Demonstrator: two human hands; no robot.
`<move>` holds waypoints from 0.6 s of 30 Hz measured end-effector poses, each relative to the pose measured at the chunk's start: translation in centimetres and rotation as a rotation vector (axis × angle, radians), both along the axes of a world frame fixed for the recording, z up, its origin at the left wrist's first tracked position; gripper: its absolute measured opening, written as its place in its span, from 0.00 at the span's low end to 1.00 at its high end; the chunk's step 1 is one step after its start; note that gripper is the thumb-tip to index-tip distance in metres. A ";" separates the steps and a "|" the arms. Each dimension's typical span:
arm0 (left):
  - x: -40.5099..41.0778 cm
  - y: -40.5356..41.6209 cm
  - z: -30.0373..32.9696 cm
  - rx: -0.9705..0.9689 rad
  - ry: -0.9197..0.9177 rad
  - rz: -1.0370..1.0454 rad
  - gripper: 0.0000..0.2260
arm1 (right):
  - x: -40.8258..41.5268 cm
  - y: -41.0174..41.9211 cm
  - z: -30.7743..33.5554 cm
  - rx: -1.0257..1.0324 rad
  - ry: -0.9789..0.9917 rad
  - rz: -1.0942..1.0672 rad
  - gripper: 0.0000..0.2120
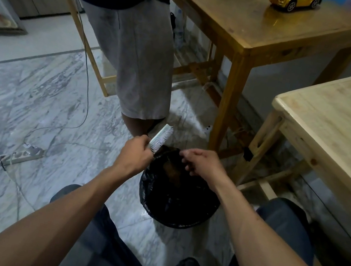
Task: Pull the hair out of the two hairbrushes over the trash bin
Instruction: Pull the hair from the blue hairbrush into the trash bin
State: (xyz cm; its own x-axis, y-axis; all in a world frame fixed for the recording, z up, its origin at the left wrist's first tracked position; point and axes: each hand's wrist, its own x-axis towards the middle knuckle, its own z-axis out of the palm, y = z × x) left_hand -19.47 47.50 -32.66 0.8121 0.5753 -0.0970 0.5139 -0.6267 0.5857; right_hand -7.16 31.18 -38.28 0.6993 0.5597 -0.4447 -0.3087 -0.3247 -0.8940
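One hairbrush [161,138] at frame centre, clutched in left hand [135,154], bristles angled over trash bin [179,194] so hair drops in; right hand [202,163] pinched, contents unclear. Second brush unseen.

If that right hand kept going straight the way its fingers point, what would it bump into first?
Probably the white hairbrush held by the left hand: the right hand points leftward over the trash bin toward its bristles. Depth is uncertain from one view.

Head-worn camera looks steeply down, close over both forearms.
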 end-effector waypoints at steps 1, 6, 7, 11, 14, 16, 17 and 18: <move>0.0 0.0 0.1 -0.007 -0.012 -0.010 0.11 | -0.1 0.1 -0.2 -0.158 -0.003 0.090 0.17; 0.1 -0.3 0.6 0.060 -0.042 -0.147 0.11 | -0.5 1.2 0.7 -0.210 0.007 0.048 0.41; 0.0 -0.5 0.8 0.085 -0.056 -0.186 0.12 | -0.5 1.3 1.2 -0.078 0.063 -0.001 0.36; -0.3 -0.7 1.0 -0.030 -0.113 -0.231 0.15 | -0.4 1.0 2.2 0.260 0.264 0.079 0.14; -0.4 -0.5 1.3 -0.300 -0.183 -0.151 0.17 | -0.4 0.4 1.7 0.308 0.277 0.185 0.14; -0.2 -0.7 1.7 -0.383 -0.200 -0.128 0.17 | -0.8 0.4 1.2 0.304 0.228 0.127 0.07; -0.1 -0.7 1.7 -0.389 -0.187 -0.122 0.17 | -1.0 0.4 1.1 0.302 0.202 0.063 0.04; -0.1 -0.7 1.7 -0.380 -0.166 -0.113 0.17 | -1.0 0.4 0.7 0.310 0.185 -0.002 0.03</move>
State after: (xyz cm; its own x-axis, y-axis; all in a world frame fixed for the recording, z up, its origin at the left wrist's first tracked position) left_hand -19.56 46.84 -30.94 0.8907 0.4300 -0.1477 0.3337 -0.3975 0.8548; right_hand -8.13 31.56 -37.56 0.6240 0.6866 -0.3732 -0.4746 -0.0465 -0.8790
